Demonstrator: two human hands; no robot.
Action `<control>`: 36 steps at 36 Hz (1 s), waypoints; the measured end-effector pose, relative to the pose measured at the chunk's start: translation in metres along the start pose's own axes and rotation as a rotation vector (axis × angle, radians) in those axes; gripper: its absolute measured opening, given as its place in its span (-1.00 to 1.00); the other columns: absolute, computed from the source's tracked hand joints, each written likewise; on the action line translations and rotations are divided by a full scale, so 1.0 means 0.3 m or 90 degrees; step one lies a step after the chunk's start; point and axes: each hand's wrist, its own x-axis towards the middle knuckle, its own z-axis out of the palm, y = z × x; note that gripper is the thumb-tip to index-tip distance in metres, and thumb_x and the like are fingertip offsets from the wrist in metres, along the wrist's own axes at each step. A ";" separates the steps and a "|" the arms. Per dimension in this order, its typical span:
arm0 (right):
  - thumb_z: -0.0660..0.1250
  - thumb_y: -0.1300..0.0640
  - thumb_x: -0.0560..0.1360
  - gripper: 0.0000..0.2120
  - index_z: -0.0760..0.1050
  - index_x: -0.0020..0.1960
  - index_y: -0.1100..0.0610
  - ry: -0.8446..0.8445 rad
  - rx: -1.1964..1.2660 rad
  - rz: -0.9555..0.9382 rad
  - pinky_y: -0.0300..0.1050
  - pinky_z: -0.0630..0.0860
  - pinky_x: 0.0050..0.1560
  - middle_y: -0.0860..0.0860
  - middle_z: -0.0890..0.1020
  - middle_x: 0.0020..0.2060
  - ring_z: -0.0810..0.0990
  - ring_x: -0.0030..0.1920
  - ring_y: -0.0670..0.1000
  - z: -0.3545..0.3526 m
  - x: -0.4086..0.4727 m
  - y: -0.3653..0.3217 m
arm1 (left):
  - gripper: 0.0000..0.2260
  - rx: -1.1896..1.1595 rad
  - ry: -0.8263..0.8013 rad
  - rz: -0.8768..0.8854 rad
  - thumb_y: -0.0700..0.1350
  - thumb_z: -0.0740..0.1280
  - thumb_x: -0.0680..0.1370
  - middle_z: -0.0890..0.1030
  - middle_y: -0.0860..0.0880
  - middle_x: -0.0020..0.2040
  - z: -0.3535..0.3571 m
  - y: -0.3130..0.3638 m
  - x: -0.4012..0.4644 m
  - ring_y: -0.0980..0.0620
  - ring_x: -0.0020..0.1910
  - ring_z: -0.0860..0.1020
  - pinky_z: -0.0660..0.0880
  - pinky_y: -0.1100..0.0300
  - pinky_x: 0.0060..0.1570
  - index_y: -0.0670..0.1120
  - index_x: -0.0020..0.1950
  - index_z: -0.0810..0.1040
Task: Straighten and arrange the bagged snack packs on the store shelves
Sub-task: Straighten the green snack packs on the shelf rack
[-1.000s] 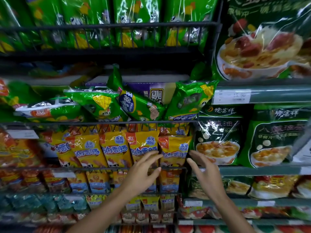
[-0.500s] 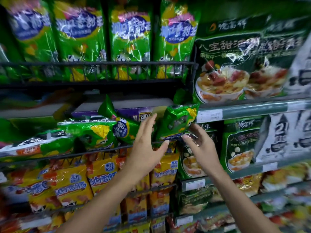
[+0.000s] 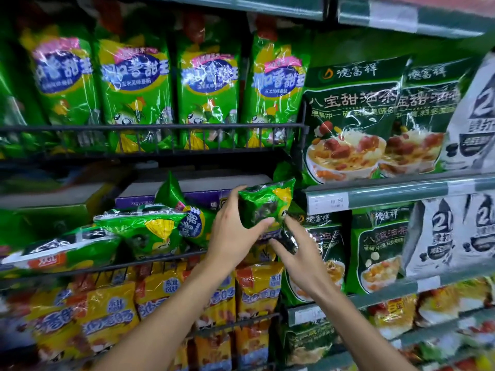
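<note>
Head view: both hands had been raised from the yellow-pack row to the middle wire shelf (image 3: pixel 160 259) within the last second. The left hand (image 3: pixel 235 234) was wrapped round the left side of a small green snack pack (image 3: pixel 263 204), thumb over its front, fingers behind. The right hand (image 3: pixel 300 253) was held under the pack's lower end, fingers pinching the dark bottom seam. The pack was held at the right end of that shelf, tilted, just beside the dark green soup bags (image 3: pixel 324 236). Half a second ago the pack was only being approached; contact had since been made. Slumped green packs (image 3: pixel 144 231) were noted further left, lying flat. Judged: straightening of this pack was begun; the fallen ones remained to be dealt with.
</note>
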 end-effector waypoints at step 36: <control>0.24 -0.09 0.60 -0.51 0.43 0.39 0.22 -0.192 0.946 0.236 -0.06 0.56 0.32 0.20 0.60 0.32 0.61 0.32 0.09 0.036 0.003 -0.144 | -0.61 -0.505 0.358 0.018 -0.13 0.58 0.38 0.71 0.08 0.01 -0.053 0.057 -0.030 0.09 0.07 0.68 0.57 0.22 0.05 -0.05 0.15 0.56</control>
